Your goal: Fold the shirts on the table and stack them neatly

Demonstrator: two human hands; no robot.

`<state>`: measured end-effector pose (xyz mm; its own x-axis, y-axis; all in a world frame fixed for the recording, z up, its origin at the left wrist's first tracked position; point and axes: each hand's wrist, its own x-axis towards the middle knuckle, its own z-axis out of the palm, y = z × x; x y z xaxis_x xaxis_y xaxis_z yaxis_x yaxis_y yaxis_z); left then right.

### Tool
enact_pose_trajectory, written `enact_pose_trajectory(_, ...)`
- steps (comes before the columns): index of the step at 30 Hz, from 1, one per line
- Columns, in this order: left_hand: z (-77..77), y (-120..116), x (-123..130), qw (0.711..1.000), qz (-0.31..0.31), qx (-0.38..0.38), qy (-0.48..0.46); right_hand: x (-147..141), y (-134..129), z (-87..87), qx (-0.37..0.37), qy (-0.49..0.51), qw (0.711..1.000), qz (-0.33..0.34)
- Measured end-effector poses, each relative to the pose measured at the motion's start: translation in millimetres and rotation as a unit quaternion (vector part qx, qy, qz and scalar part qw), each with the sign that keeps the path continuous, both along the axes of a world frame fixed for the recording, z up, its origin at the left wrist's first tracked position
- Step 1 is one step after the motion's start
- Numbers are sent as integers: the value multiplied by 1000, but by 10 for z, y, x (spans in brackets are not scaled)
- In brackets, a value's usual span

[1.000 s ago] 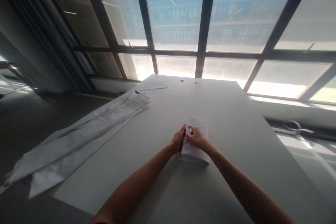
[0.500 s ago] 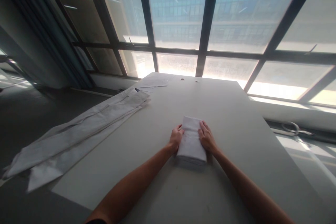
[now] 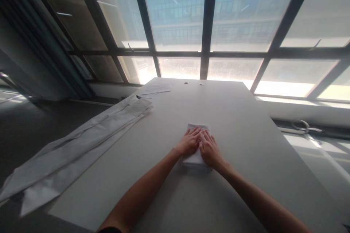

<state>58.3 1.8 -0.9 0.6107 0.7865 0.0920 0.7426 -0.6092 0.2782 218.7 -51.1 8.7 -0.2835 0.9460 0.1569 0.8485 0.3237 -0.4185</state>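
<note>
A white folded cloth [image 3: 195,158] lies on the white table [image 3: 153,153], its short near edge toward me. Flat on its top rests my left hand [image 3: 190,141], fingers stretched toward the middle. My right hand [image 3: 210,149] lies on the right part of the cloth, fingers extended forward and its fingertips close against those of the left. Both hands cover much of the cloth's middle; its far and near ends show.
Long white fabric pieces [image 3: 82,145] lie along the table's left edge and hang over it. Thin white sheets [image 3: 155,88] are at the far left corner. Windows [image 3: 177,67] stand behind the table, a curtain [image 3: 54,54] at left, a metal ring-shaped object [image 3: 300,125] at right.
Both hands have moved from the cloth's two sides inward onto its top, where they now lie flat with fingertips together. The view has shifted slightly.
</note>
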Motion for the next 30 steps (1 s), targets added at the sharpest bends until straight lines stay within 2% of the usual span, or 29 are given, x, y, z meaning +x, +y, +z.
enact_pose_trajectory(3, 11, 190, -51, 999, -24, -19, 27, -103, -330, -32, 13, -37, 998, 47)
enact_pose_trajectory(7, 41, 455, -28, 998, 10, -42, 43, -73, -648, -107, -6, -79, 993, 88)
enact_pose_trajectory(10, 3, 628, 15, 997, 31, -56, 38, -9, -858, -130, -23, -84, 992, 95)
enact_pose_trajectory(15, -92, 844, 4, 993, 59, -30, -95, 32, -1275, -172, -34, -77, 992, 97)
enact_pose_trajectory(17, -101, 880, -20, 986, 83, -11, -141, 22, -1359, -157, -20, -61, 992, 104)
enact_pose_trajectory(19, -91, 881, -39, 982, 105, -1, -156, -28, -1334, -101, 19, -39, 994, 102)
enact_pose_trajectory(22, -55, 847, -48, 978, 124, 4, -166, -195, -1117, 16, 101, -27, 989, 101)
enact_pose_trajectory(26, 20, 805, -75, 978, 144, 4, -148, -409, -778, 103, 136, -77, 974, 163)
enact_pose_trajectory(28, 61, 779, -139, 979, 160, 1, -124, -375, -687, 109, 137, -100, 969, 182)
enact_pose_trajectory(30, 96, 726, -249, 977, 190, 0, -97, -190, -639, 104, 141, -114, 966, 183)
